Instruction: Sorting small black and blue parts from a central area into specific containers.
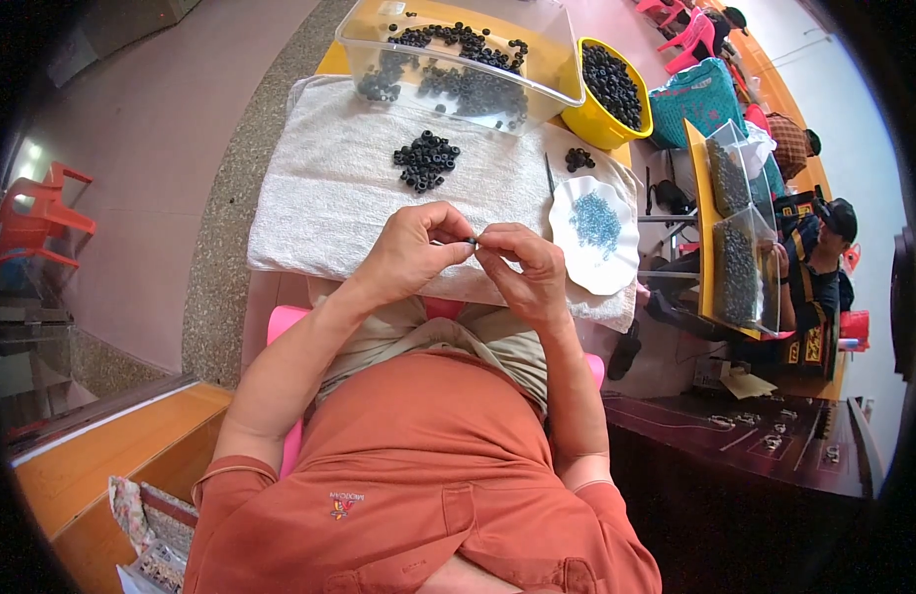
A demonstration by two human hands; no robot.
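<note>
Over the near edge of a white towel (319, 198), my two hands meet with their fingertips pinched. My left hand (416, 246) grips a small black ring-shaped piece (471, 241) between thumb and forefinger. Right against it, my right hand (527, 269) is closed in a pinch; whatever lies in its fingertips is too small to make out. Beyond the hands sits a loose heap of black ring-shaped pieces (425, 161). To the right, a white scalloped plate (581, 274) carries many tiny pale-blue clear pieces (596, 225). A smaller black cluster (578, 159) and a thin dark tool (550, 172) lie beside it.
A clear plastic bin (547, 87) with scattered black pieces stands at the far side, next to a full yellow basket (577, 119). At right, a co-worker (824, 247) sits by clear boxes of dark pieces (740, 267). A red chair (42, 218) is at left.
</note>
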